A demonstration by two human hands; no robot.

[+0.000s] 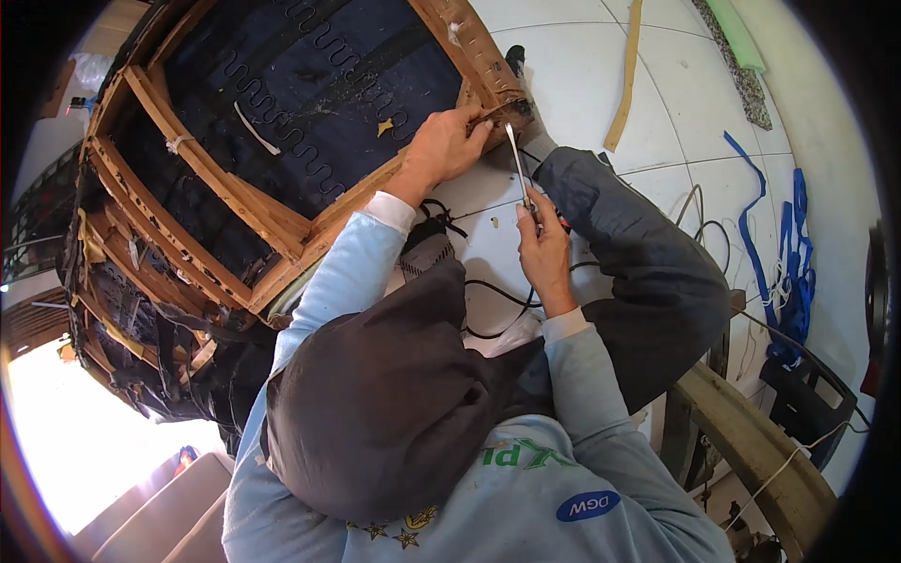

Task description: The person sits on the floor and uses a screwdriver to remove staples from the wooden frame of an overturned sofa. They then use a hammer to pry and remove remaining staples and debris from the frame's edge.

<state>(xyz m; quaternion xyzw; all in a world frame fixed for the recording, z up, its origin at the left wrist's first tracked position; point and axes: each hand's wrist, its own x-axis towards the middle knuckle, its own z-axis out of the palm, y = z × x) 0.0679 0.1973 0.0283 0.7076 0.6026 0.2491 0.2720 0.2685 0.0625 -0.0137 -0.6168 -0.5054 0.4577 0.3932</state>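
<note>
A wooden seat frame (352, 214) with zigzag springs over dark cloth fills the upper left. My left hand (441, 150) rests along its near rail. Thumb and fingers are closed at the frame's front corner, on a bit at its edge too small to make out. My right hand (544, 249) is wrapped round the handle of a screwdriver (518, 164) with a long metal shaft. Its flat tip points up at the dark, worn corner block (514, 108), close by my left fingertips. Whether the tip touches the wood I cannot tell.
A power tool (427, 251) with a black cord lies on white tiles below the frame. Beyond my bent leg (638, 235) are blue straps (796, 253) and cables. A tan strip (626, 80) lies at the upper right, and a wooden beam (751, 450) at the lower right.
</note>
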